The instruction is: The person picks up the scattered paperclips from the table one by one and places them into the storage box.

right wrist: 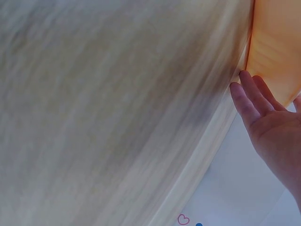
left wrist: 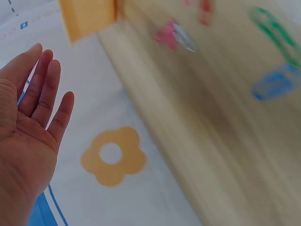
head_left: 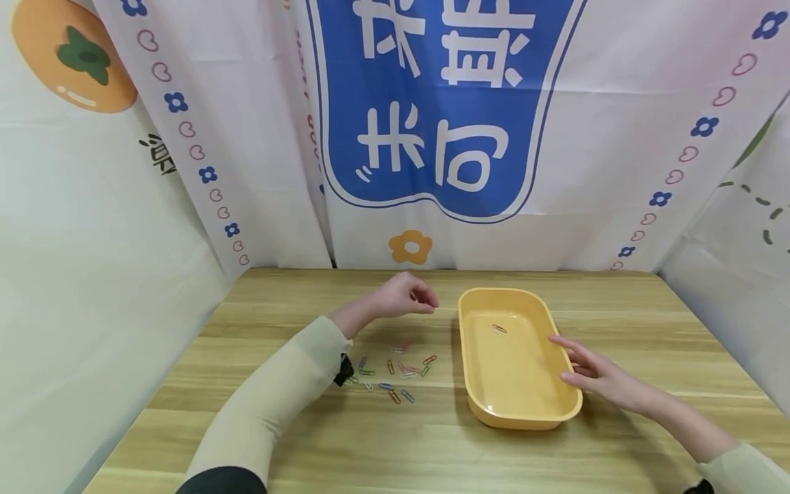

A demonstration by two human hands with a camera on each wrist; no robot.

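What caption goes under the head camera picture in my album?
Left hand raised, right hand touching the yellow tray, and colorful paper clips scattered on the wooden table!

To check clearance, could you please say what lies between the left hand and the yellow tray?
In the head view, only bare tabletop shows between the left hand and yellow tray.

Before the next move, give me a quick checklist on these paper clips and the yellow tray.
1. Yellow tray right way up: ok, its open side faces upward.
2. Right hand at the tray: ok, touching its right-hand rim.
3. Left hand apart from the tray: ok, off to its left.
4. Clip between the left fingertips: cannot tell, none plainly shows.
5. Room inside the tray: ok, a red clip shows and most of the floor is bare.
6. All clips in the tray: not ok, many loose paper clips lie on the table.
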